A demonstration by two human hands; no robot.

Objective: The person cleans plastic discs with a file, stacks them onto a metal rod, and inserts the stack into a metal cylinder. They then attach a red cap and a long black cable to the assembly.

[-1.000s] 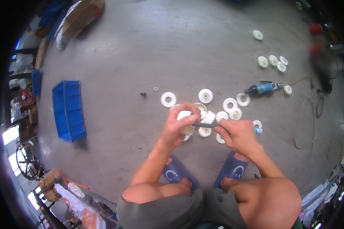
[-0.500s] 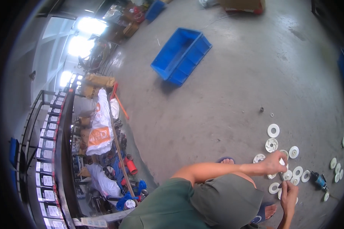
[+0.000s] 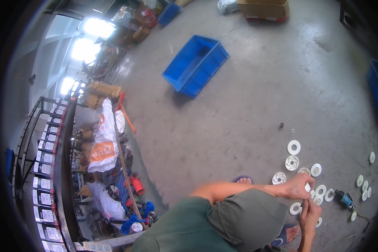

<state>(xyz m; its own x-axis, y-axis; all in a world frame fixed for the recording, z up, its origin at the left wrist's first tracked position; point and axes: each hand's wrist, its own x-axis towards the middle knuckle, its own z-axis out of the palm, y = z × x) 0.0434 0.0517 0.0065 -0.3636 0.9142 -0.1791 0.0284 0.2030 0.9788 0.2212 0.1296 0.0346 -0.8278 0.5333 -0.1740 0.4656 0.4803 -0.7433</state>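
I am holding a white plastic part in the curled fingers of my left hand, at the lower right of the frame. My right hand is sitting just below it, its fingers bunching narrowly together; I cannot tell what they are gripping. Around my hands, white pieces are lying on the grey floor: a flat ring is resting above my left hand, with a vaned wheel just beneath it. To the right, a blue power tool is lying on its side, and more white discs are clustering near the right edge. At upper centre, a blue crate is standing well apart from my hands. Toward the lower left, a white sack with orange print is slumping beside a red cylinder.
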